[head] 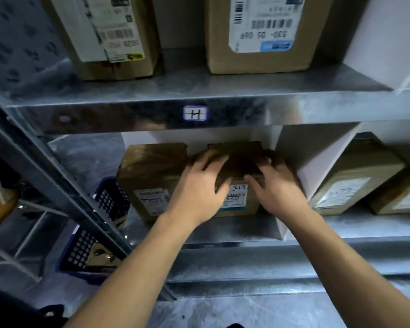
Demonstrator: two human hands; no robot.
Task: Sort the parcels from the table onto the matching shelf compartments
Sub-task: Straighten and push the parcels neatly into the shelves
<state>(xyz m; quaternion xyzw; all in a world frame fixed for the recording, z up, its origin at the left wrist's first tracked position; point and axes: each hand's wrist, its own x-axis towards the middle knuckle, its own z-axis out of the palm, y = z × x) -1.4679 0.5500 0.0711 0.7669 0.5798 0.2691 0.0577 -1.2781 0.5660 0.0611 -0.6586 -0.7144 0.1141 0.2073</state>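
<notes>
Both hands clasp the parcel [237, 199] at its upper front edge: left hand [199, 185] and right hand [278, 187] curl fingers over the top, thumbs on the labelled face. It sits on the shelf [223, 230], neighbour box [149, 176] at nine o'clock, white divider [302, 166] at three, H tag [195, 112] at twelve. Stiff cardboard, likely light; hold the side edges.

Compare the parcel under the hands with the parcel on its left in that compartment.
The held parcel is gripped by the left hand and right hand; the neighbour parcel sits ungripped. The held parcel's label bears handwritten digits; the neighbour parcel's label looks printed only. The held parcel stands beside the white divider; the neighbour parcel is farther from it. Both are brown cardboard boxes, labels facing out.
</notes>
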